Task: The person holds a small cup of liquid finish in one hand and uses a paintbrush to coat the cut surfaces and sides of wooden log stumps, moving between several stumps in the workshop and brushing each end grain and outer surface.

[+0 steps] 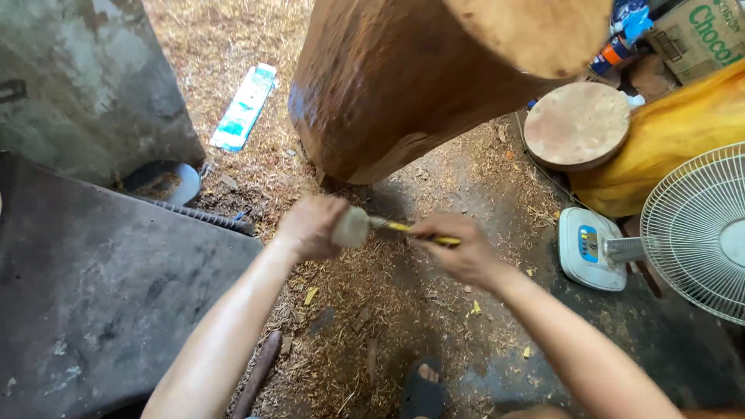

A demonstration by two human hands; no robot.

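A big log [403, 85], a round wooden disc [576, 126], a white fan [694, 233], sawdust floor [372, 326]

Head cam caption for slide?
Left hand and right hand hold a yellow-handled tool below a large log.

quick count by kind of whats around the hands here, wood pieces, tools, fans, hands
Wood pieces: 2, the large reddish-brown log and the round pale wooden disc
Hand tools: 1, the yellow-handled tool with a rounded pale knob
Fans: 1, the white electric floor fan
Hands: 2, left hand, right hand
Total: 6
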